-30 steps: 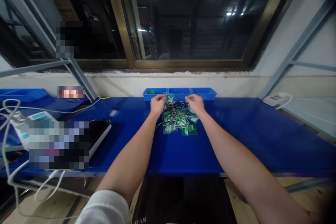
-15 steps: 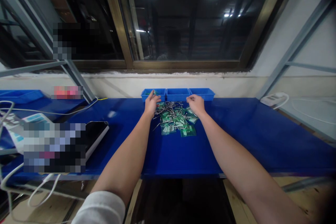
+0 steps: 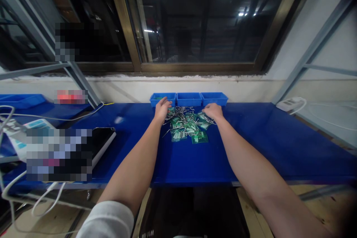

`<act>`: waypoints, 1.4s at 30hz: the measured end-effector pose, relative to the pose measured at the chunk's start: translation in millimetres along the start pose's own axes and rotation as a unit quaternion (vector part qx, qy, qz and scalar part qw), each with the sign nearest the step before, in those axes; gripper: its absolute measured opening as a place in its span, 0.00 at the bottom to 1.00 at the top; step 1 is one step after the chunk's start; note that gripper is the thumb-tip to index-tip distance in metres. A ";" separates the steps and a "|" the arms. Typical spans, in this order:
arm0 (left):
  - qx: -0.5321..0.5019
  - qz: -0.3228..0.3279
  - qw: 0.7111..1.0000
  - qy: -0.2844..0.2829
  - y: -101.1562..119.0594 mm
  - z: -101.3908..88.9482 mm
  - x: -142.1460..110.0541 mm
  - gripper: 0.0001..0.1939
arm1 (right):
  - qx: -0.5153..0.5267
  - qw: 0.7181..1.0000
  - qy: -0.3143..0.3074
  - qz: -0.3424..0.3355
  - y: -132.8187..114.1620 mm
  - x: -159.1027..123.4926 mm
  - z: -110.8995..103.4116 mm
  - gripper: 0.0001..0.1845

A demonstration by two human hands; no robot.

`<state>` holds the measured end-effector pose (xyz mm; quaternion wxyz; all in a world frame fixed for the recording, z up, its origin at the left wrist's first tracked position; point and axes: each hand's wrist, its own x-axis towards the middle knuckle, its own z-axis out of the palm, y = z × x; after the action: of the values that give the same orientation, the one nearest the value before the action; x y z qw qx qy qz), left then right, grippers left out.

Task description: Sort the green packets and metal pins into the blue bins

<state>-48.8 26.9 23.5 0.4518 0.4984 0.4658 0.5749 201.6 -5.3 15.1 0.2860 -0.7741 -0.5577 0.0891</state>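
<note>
A heap of small green plastic bags (image 3: 191, 124) with pale strips inside lies mid-table, mixed with thin metal rods (image 3: 182, 111) that look like screws or bits. Beside its far left edge, in front of the left blue bin (image 3: 152, 101), is my left hand (image 3: 161, 111), fingers apart and nothing seen in them. My right hand (image 3: 214, 111) reaches down at the heap's right side, its fingers curled together by a green bag (image 3: 204, 119). Whatever those fingertips grip is hidden. Some green shows inside the left bin.
A middle bin (image 3: 189, 99) and a right bin (image 3: 214, 99) join the left one along the wall. On the left lie a dark-topped device (image 3: 104, 137), partly blurred, and white cables (image 3: 52, 119). A white power strip (image 3: 291, 105) sits at the far right.
My left hand held a green bag over the heap; it moved left to the left bin and let the bag go. My right hand shifted right and closer to the bags.
</note>
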 end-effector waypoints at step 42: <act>0.271 0.217 0.928 -0.137 2.1 24.1 -25.6 0.10 | 0.518 0.834 -0.085 -0.171 -49.5 -25.4 22.7 0.19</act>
<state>-22.5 3.5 23.3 0.2234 0.7644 0.4182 0.4369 141.8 -10.1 18.7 0.6070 -0.3944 -0.5756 0.3804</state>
